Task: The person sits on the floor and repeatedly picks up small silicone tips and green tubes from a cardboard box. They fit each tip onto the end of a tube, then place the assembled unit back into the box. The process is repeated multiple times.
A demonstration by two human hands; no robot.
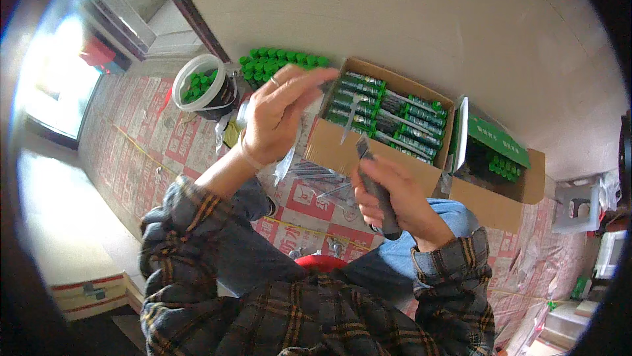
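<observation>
My left hand is raised over the floor, its fingers pinched on a clear plastic sleeve that hangs down, with a thin grey metal piece dangling past the fingertips. There is a ring on one finger. My right hand is lower and to the right, closed around a dark-handled utility knife whose tip points up toward the left hand. Just behind both hands sits an open cardboard box packed with several long green-labelled packs.
A white bucket holding green caps stands at the left by a row of green-capped items along the wall. A second open carton with a green flap sits at the right. Red-and-white printed sheeting covers the floor.
</observation>
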